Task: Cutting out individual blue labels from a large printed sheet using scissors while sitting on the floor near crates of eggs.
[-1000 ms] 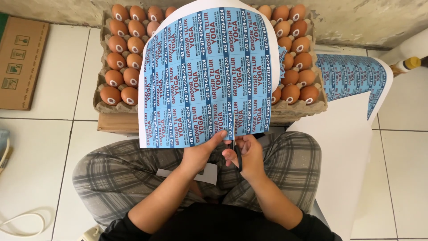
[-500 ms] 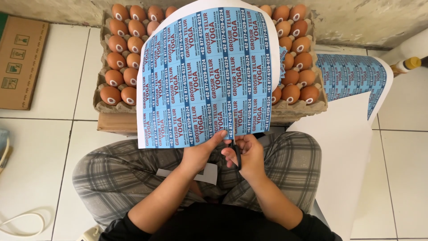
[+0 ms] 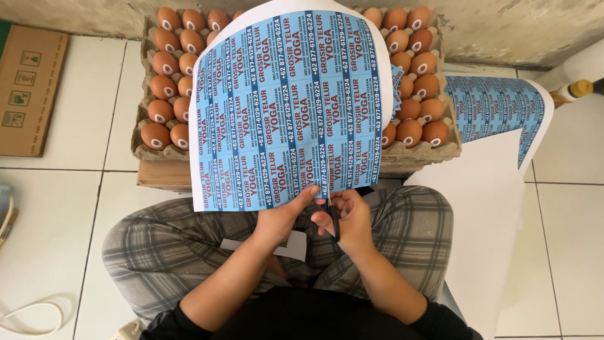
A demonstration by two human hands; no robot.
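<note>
I sit cross-legged in grey plaid trousers on a white tiled floor. My left hand (image 3: 284, 216) pinches the bottom edge of a large sheet of blue printed labels (image 3: 286, 107) and holds it up in front of me. My right hand (image 3: 347, 219) grips black scissors (image 3: 331, 214), with the blades at the sheet's lower edge, right of the left thumb. A small white paper strip (image 3: 294, 244) lies on my lap below the hands.
Stacked trays of brown eggs (image 3: 168, 82) stand on the floor behind the sheet. A second label sheet (image 3: 497, 110) lies curled to the right, beside a glue bottle (image 3: 576, 90). A flat cardboard box (image 3: 28, 88) lies far left. A white cord (image 3: 31, 311) curls at bottom left.
The sheet has tilted and shifted slightly to the left. Both hands stay at its bottom edge with the scissors.
</note>
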